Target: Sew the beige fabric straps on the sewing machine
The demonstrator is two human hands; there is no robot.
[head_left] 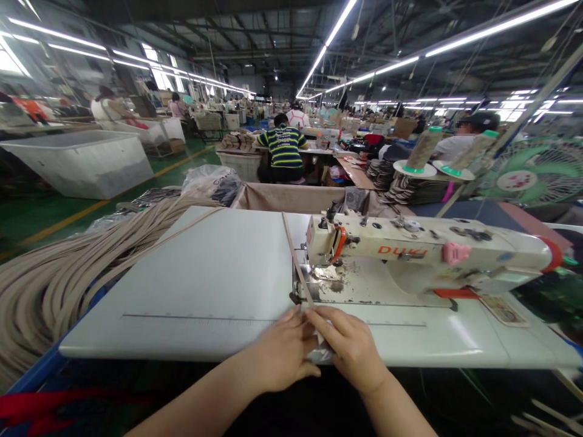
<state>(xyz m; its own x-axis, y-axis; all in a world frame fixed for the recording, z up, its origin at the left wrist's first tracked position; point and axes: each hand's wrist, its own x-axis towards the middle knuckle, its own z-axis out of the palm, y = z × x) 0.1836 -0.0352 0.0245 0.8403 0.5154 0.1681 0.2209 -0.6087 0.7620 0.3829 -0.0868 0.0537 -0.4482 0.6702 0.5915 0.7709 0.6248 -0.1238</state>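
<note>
A narrow beige strip [295, 258] runs from the back edge of the white table [214, 261] past the left end of the sewing machine [387, 243] to my hands at the front edge. My left hand [285, 349] has its fingers pressed together at the strip's near end, the thumb lower down. Beside it, my right hand [350, 340] pinches the same end with its fingertips. Between the two hands shows a small pale, shiny piece, too covered to make out. The machine's needle area lies just beyond my fingers.
Bundled beige strips [59, 279] hang over the table's left side. Thread cones [423, 149] and a green fan [532, 173] stand at the back right. A fabric-lined bin [282, 197] sits behind the table. A person in a striped shirt [285, 147] bends over another table beyond.
</note>
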